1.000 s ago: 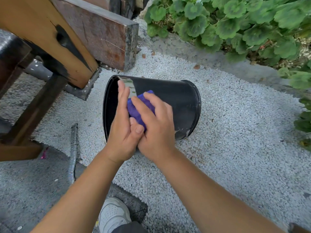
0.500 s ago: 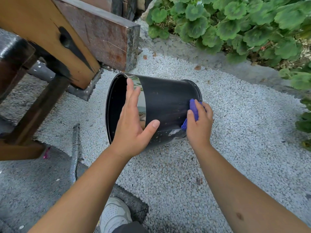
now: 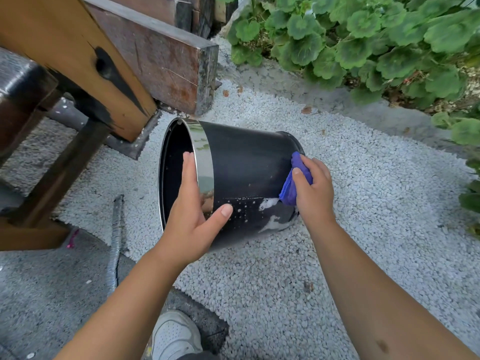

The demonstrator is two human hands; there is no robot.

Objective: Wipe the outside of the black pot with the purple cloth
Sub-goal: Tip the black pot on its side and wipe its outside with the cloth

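Observation:
The black pot (image 3: pixel 246 162) lies on its side on white gravel, its open mouth with a shiny metal band facing left. My left hand (image 3: pixel 192 216) grips the rim, fingers reaching over the band and thumb along the pot's near side. My right hand (image 3: pixel 315 193) holds the bunched purple cloth (image 3: pixel 294 181) and presses it against the pot's wall close to its base, at the right end. Pale smears and specks mark the pot's lower side between the two hands.
Wooden beams (image 3: pixel 158 55) and a dark frame stand close behind and left of the pot. A grey ribbed hose (image 3: pixel 115 237) lies on concrete at the left. Green leafy plants (image 3: pixel 376 40) border the gravel at the back right. My white shoe (image 3: pixel 174 336) is below.
My right hand slid the cloth from beside my left hand near the rim along the wall to the base end. My left hand shifted its hold on the rim.

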